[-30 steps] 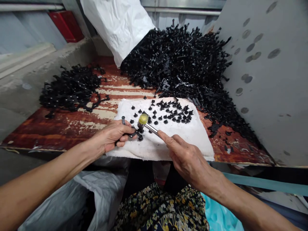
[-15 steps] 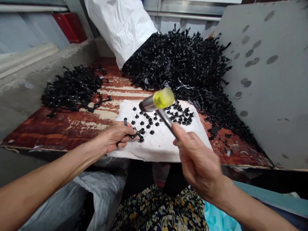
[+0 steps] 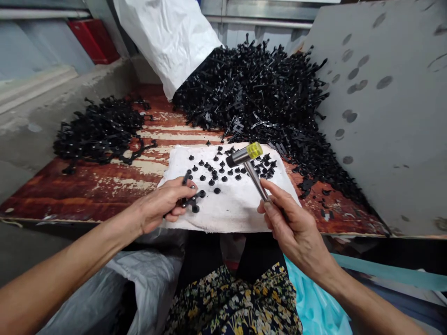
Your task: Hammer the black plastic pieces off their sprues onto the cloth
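My left hand (image 3: 164, 202) is closed on a black plastic cross-shaped part (image 3: 191, 199) and presses it against the white cloth (image 3: 233, 209). My right hand (image 3: 295, 230) grips the metal handle of a small hammer (image 3: 248, 160) with a yellow tip; its head hangs above the cloth, to the right of the held part. Several small black studs (image 3: 223, 172) lie scattered on the cloth beyond the part.
The cloth lies on a worn red wooden board (image 3: 87, 186). A big heap of black plastic parts (image 3: 265, 97) spills from a white sack (image 3: 171, 37) at the back. A smaller black pile (image 3: 101, 130) sits left. A grey panel (image 3: 391, 116) stands at the right.
The hammer rose from the part to a high position, then came partway down, and now hangs to the right over the studs. My left hand kept its hold on the black part.
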Available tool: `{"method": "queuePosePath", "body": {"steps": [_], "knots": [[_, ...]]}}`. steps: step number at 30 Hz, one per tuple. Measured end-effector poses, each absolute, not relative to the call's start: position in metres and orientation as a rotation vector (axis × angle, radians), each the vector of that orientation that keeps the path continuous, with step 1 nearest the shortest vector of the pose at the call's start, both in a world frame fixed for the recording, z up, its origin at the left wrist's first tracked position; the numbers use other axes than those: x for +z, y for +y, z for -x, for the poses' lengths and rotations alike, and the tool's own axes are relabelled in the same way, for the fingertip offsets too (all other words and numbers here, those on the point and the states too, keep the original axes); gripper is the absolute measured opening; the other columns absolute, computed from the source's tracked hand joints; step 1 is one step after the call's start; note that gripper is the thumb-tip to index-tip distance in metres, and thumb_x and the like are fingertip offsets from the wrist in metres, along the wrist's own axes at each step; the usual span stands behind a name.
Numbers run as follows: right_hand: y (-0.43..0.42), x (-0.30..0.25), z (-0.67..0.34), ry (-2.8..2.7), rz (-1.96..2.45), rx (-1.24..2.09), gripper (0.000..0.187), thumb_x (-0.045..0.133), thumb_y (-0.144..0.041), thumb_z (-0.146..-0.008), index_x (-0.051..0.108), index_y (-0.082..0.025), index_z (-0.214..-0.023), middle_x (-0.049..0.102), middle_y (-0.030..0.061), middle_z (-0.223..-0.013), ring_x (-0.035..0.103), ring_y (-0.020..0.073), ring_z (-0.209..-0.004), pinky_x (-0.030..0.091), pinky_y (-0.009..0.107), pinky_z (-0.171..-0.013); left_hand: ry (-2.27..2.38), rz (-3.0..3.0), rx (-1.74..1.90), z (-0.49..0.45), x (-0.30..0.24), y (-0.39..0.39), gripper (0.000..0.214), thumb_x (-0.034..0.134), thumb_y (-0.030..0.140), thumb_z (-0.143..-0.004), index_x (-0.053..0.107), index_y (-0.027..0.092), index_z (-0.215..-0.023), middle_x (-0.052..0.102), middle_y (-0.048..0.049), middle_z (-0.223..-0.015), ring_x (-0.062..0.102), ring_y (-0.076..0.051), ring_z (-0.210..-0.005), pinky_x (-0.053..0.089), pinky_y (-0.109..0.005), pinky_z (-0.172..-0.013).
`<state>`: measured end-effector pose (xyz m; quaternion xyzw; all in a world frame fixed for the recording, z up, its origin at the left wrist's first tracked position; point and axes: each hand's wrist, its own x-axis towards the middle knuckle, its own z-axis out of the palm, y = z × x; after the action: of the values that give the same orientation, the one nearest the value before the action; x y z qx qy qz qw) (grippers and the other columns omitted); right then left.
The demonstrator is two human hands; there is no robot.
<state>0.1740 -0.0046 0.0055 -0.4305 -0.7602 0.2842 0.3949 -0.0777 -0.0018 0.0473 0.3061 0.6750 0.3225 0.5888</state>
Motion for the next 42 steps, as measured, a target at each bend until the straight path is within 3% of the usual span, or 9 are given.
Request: {"method": "queuePosePath", "body": {"steps": [7,13,16,23,33,42], "knots": [[0.008,-0.014,-0.184,-1.763,1.241,0.972,0.045,0.048,-0.025,-0.094,0.056,-0.015,-0.138,0.064,0.0015,-0.075,0.054,0.0124,-0.057,0.046,0.024,-0.050,1.411,-1.007,0.617,0.062,0.028,-0.003,0.030,0.065,0.045,-0.078,0.058,0.017,-0.078,0.039,0.0074,-0.056,0.024,-0.003,-0.042,0.015,-0.014,-0.039],[0.009,-0.014,-0.185,-1.710,1.248,1.075,0.047,0.048,-0.028,-0.094,0.055,-0.014,-0.139,0.058,-0.0015,-0.069,0.044,0.0103,-0.049,0.038,0.022,-0.045,1.431,-1.026,0.575,0.070,0.015,-0.002,0.039,0.069,0.055,-0.078,0.055,0.020,-0.082,0.051,0.0046,-0.070,0.042,-0.007,-0.055,0.034,-0.015,-0.048],[0.009,-0.015,-0.186,-1.709,1.240,1.090,0.048,0.048,-0.028,-0.095,0.055,-0.013,-0.140,0.057,-0.0017,-0.069,0.043,0.0100,-0.049,0.037,0.022,-0.045,1.456,-1.036,0.509,0.068,0.018,0.000,0.042,0.069,0.058,-0.077,0.054,0.019,-0.081,0.050,0.0051,-0.067,0.040,-0.007,-0.052,0.031,-0.015,-0.046],[0.009,-0.018,-0.187,-1.705,1.211,1.066,0.044,0.048,-0.025,-0.094,0.056,-0.016,-0.137,0.057,-0.0018,-0.069,0.045,0.0105,-0.051,0.038,0.022,-0.047,1.451,-0.996,0.585,0.060,0.024,0.005,0.040,0.074,0.054,-0.073,0.053,0.019,-0.073,0.040,0.0076,-0.054,0.024,-0.003,-0.039,0.011,-0.015,-0.038],[0.010,-0.016,-0.186,-1.725,1.238,1.032,0.044,0.048,-0.026,-0.094,0.058,-0.016,-0.136,0.064,0.0035,-0.082,0.058,0.0144,-0.067,0.046,0.025,-0.054,1.460,-0.979,0.537,0.060,0.025,0.009,0.044,0.074,0.054,-0.072,0.047,0.019,-0.069,0.038,0.0085,-0.052,0.021,-0.001,-0.036,0.010,-0.013,-0.036],[0.009,-0.015,-0.186,-1.745,1.245,1.018,0.044,0.048,-0.025,-0.094,0.058,-0.015,-0.136,0.067,0.0052,-0.086,0.061,0.0156,-0.071,0.049,0.027,-0.058,1.515,-0.981,0.510,0.056,0.027,0.011,0.041,0.071,0.050,-0.073,0.045,0.020,-0.067,0.037,0.0083,-0.051,0.022,-0.001,-0.035,0.010,-0.014,-0.035]]}}
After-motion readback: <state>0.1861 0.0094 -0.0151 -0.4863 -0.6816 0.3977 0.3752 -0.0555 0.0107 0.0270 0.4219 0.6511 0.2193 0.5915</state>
